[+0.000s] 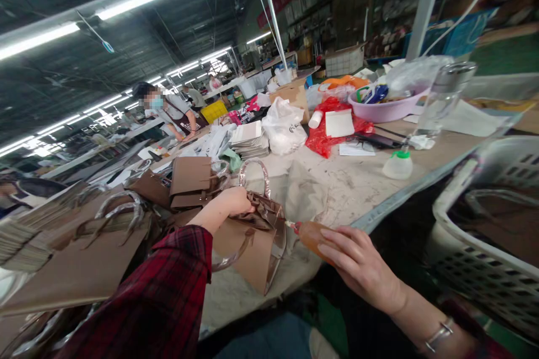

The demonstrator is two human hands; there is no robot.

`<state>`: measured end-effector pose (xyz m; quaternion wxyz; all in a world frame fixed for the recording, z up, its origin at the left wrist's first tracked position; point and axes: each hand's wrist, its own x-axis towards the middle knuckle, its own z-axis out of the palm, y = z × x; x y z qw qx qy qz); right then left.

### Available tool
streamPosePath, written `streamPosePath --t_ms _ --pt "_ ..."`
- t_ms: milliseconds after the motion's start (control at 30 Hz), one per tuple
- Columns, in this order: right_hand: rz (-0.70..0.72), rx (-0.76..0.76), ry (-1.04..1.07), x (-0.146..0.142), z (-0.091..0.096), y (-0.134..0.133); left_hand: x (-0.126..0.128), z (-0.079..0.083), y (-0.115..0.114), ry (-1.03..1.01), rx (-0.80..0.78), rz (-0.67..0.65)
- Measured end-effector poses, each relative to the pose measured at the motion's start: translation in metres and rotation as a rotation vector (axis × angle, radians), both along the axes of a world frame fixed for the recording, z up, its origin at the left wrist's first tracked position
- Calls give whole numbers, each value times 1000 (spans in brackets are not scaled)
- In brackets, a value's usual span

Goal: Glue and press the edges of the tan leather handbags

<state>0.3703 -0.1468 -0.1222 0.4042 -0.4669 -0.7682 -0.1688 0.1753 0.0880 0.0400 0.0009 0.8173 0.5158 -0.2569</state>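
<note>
My left hand (236, 202) grips the top edge of a brown handbag (252, 252) that stands on the worktable (345, 185) close to me. Clear plastic wraps the bag's curved handles. My right hand (357, 263) is wrapped round a small orange squeeze bottle (309, 234), its nozzle touching the side of the bag. A red plaid sleeve covers my left arm, and a metal watch band sits on my right wrist.
Several more brown bags (84, 247) lie stacked at left. A white laundry basket (484, 235) stands at right. On the table are a clear jar (442, 101), a lilac basin (383, 109), red and white plastic bags, paper stacks. A masked person (168, 112) works farther back.
</note>
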Motion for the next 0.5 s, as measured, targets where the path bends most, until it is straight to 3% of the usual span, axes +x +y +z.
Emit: streamPosePath --t_ms 300,500 --pt "-15 3 0 1 -9 0 4 -3 4 -16 2 15" --pt "-19 -65 -94 -1 -27 -5 5 -6 9 -23 -15 9"
